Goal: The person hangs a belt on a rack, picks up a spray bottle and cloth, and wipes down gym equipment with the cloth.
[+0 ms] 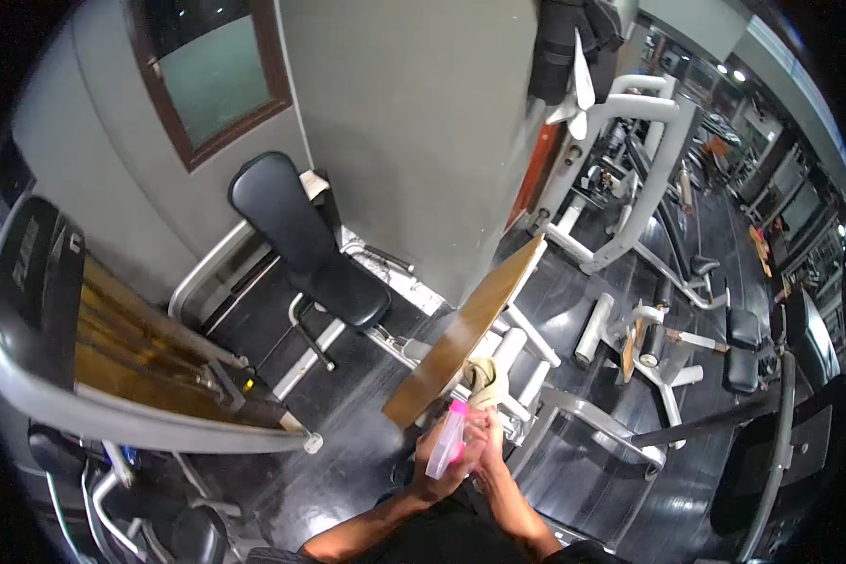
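Observation:
My left hand [432,475] is closed around a spray bottle [447,444]. Its clear sprayer head and pink nozzle face away from me; most of the bottle's body is hidden by the hand. Right beside it, my right hand [489,449] is closed on a cream cloth [487,383], which bunches up beyond the fingers. Both hands are close together in front of my body, and the right fingers partly overlap the left. Just past the cloth stands a tilted brown board [470,334] on a white metal frame [512,352].
A black padded seat machine [338,282] stands ahead left by the grey wall [404,132]. A large machine with a curved grey frame [160,418] is close on my left. White-framed gym machines [653,179] and a low bench [743,348] occupy the right. Dark flooring [348,451] runs between them.

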Tool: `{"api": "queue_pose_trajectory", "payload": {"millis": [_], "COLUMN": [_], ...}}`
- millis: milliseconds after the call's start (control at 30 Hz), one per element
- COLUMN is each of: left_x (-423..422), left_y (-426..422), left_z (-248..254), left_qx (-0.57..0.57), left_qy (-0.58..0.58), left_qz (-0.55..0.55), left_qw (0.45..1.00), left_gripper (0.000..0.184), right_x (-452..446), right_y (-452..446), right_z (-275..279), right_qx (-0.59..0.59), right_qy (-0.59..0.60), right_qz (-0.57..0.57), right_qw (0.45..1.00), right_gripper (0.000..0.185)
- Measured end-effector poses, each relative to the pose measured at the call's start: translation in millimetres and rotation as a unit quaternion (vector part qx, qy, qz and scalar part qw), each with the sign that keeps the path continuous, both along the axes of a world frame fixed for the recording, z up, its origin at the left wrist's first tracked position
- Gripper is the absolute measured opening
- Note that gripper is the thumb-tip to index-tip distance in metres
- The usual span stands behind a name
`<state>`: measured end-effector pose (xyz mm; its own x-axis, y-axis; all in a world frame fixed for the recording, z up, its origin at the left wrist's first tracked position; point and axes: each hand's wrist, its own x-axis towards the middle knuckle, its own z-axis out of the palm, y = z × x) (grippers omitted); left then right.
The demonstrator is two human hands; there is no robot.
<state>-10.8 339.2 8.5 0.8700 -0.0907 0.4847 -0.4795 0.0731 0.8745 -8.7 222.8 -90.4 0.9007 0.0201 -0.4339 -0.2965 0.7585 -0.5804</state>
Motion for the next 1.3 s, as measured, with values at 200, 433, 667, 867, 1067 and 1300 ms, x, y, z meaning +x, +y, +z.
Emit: {"api": "queue_pose_trajectory", "payload": {"millis": [200,433,667,867,1067,1300], "left_x": [-57,-97,-112,-112,-101,-90], "left_y": [-12,-19,-18,-18,-25,-35], "left_z": [-16,-55,-66,-78,-73,-76], "left_qx": [-0.166,-0.015,0.166,0.151,0.174,0.127], "left_qy": [0.236,0.318,0.256,0.224,0.25,0.186], "left_qz": [0.03,0.109,0.266,0.323,0.296,0.28], "left_qw": [0.957,0.942,0.915,0.907,0.905,0.933], "left_gripper": [0.007,0.005,0.019,0.023,0.021,0.016], "right_x": [-43,-93,-135,-142,-118,-41], "right_y": [-11,-74,-133,-130,-129,-91], "right_z": [-35,4,-11,6,-4,-10], "right_qx": [-0.079,-0.11,-0.137,-0.12,-0.083,-0.083], "right_qy": [-0.047,-0.032,-0.042,-0.035,-0.026,0.002], "right_qz": [0.01,-0.085,-0.141,-0.142,-0.056,0.108], "right_qw": [0.996,0.99,0.98,0.982,0.995,0.991], "right_gripper": [0.044,0.046,0.043,0.04,0.044,0.045]}}
